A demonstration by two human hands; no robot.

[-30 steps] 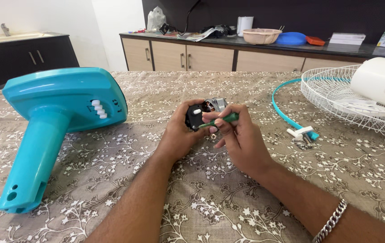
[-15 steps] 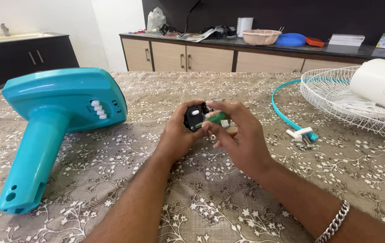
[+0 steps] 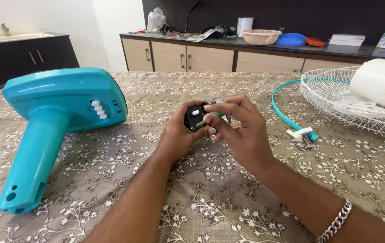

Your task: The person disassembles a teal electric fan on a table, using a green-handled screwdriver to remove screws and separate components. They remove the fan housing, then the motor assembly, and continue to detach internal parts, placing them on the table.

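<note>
My left hand (image 3: 179, 135) grips a small fan motor (image 3: 195, 116) with a black housing and a white knob, held just above the patterned tablecloth (image 3: 201, 193). My right hand (image 3: 239, 130) holds a green-handled screwdriver (image 3: 211, 119), its tip against the motor's black part. The fingers of my right hand cover most of the screwdriver's handle and the metal end of the motor.
A turquoise fan stand (image 3: 52, 121) lies on its side at the left. At the right are a white wire fan guard (image 3: 350, 99), a white fan cover (image 3: 381, 83), a turquoise ring (image 3: 282, 112) and several loose screws (image 3: 301, 137). A cluttered counter (image 3: 255, 42) runs behind.
My right hand has rolled over the screwdriver, so the green handle that stuck out to the right is now mostly hidden under my fingers. The motor has stayed in place.
</note>
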